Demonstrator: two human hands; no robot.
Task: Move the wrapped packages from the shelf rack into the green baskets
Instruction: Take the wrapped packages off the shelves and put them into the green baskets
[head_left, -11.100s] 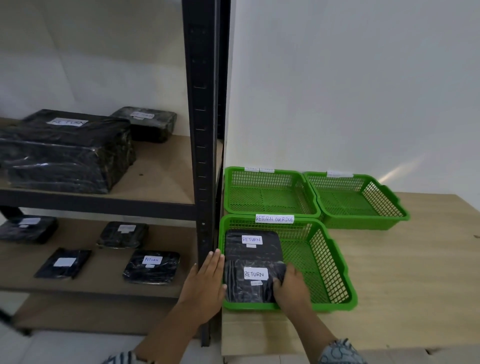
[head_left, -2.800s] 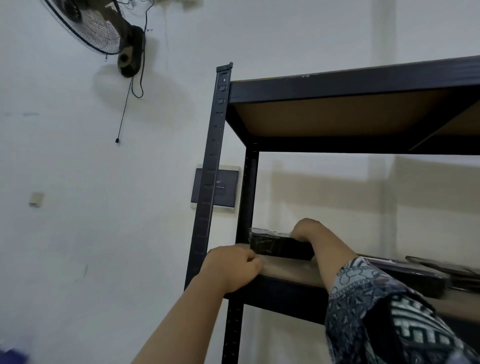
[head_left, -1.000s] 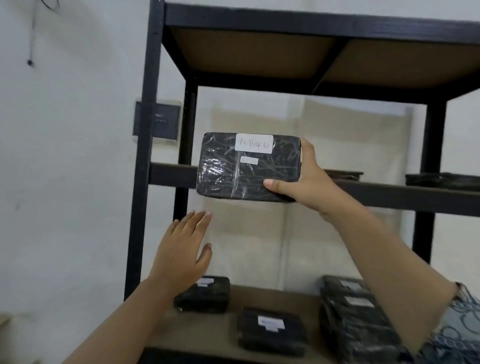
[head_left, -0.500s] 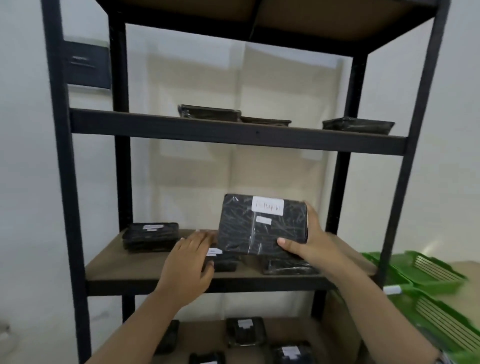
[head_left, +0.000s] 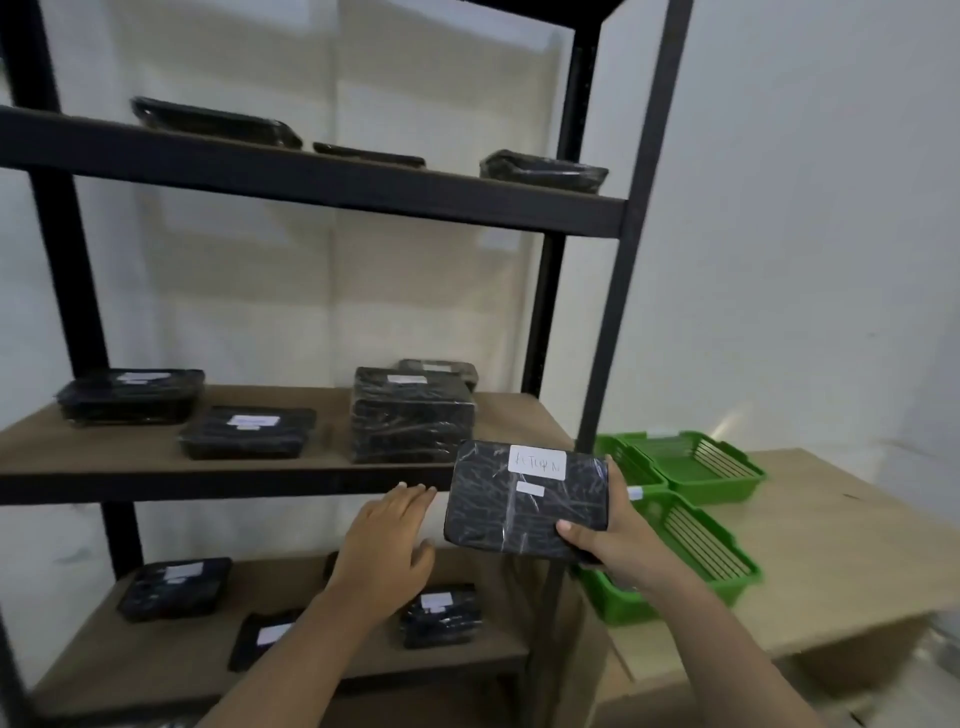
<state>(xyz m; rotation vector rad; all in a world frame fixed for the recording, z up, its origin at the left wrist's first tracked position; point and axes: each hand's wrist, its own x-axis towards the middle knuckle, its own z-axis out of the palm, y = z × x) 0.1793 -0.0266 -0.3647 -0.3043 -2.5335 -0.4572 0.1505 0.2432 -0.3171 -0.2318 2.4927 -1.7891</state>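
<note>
Where white walls corner, shelf rack adjoins wooden table.

Light was dim and flat; a bright patch glared on the wall, motion blur softened everything, and the rack posts bowed.
</note>
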